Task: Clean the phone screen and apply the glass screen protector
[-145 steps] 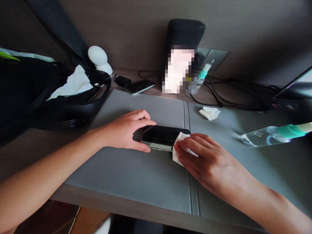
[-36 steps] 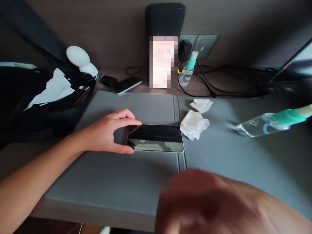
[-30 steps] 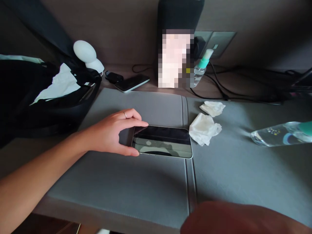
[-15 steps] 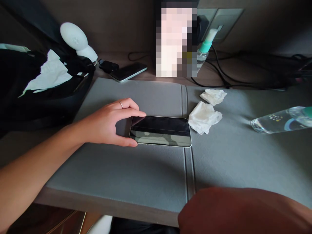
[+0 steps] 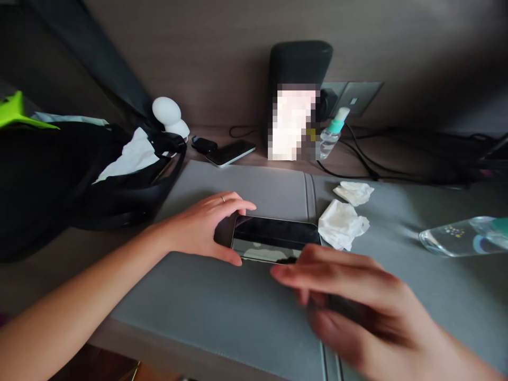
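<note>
A smartphone (image 5: 273, 233) with a dark, reflective screen lies face up on a grey desk mat (image 5: 222, 301). My left hand (image 5: 208, 225) is at its left end, thumb along the near edge and fingers at the far edge, bracketing it. A ring shows on one finger. Over the near right corner of the phone hovers my right hand (image 5: 357, 301), somewhat blurred, fingers bent and thumb apart from them. I see nothing held in it. Just past the phone's right end sits a crumpled white tissue (image 5: 342, 225), with a smaller tissue (image 5: 354, 192) behind.
A clear bottle (image 5: 456, 236) lies on its side at the right. Along the back are a second phone (image 5: 232, 152), a small black object (image 5: 204, 144), a white rounded device (image 5: 169, 116), a spray bottle (image 5: 330, 138) and black cables (image 5: 369, 166). A black bag (image 5: 51, 174) stands left.
My right hand has come into view from the lower right, over the phone's near right corner. The view has tilted up; my left hand stays at the phone's left end.
</note>
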The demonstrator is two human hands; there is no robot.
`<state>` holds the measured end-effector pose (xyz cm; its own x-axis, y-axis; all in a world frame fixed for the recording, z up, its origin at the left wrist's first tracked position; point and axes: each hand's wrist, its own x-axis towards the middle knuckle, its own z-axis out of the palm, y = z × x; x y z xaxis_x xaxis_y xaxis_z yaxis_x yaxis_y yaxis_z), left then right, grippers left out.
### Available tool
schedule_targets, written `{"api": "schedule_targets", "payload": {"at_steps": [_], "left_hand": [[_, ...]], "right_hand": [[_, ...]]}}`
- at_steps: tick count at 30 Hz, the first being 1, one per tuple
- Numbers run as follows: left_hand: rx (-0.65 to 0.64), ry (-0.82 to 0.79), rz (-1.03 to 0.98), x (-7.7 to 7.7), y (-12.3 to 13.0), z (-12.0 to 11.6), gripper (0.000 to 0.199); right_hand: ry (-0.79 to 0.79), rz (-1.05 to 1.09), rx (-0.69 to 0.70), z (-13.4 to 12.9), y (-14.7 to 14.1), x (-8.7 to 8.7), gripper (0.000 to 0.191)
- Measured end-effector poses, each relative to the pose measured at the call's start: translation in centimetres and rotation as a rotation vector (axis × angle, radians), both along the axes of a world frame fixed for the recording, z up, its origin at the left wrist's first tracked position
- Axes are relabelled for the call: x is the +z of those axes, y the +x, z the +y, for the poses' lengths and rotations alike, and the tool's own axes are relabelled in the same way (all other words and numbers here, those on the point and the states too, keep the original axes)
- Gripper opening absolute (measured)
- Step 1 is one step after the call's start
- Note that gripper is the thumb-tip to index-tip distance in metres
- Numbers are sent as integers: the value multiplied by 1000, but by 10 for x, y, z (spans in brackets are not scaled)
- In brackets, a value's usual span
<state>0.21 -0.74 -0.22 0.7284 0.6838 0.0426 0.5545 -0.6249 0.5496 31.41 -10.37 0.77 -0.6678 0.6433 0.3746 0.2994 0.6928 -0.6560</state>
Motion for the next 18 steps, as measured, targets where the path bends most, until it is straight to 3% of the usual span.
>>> {"api": "schedule_targets", "payload": {"at_steps": [3,9,13,18], "left_hand": [[10,-12,2,-1,-1,-1,97],[19,-41,-53,-4,-3,-1,111],[22,-32,-85,-7,-3,1,116],[-6,-15,-106,-7,-2,2,110]], "right_hand": [[103,-20,-32,31,-28,10,26],[176,-311,-164,51,-70,13,29],[231,-388,-204,62,-88,-1,66],[247,-437,-224,64,-92,-11,80]]}}
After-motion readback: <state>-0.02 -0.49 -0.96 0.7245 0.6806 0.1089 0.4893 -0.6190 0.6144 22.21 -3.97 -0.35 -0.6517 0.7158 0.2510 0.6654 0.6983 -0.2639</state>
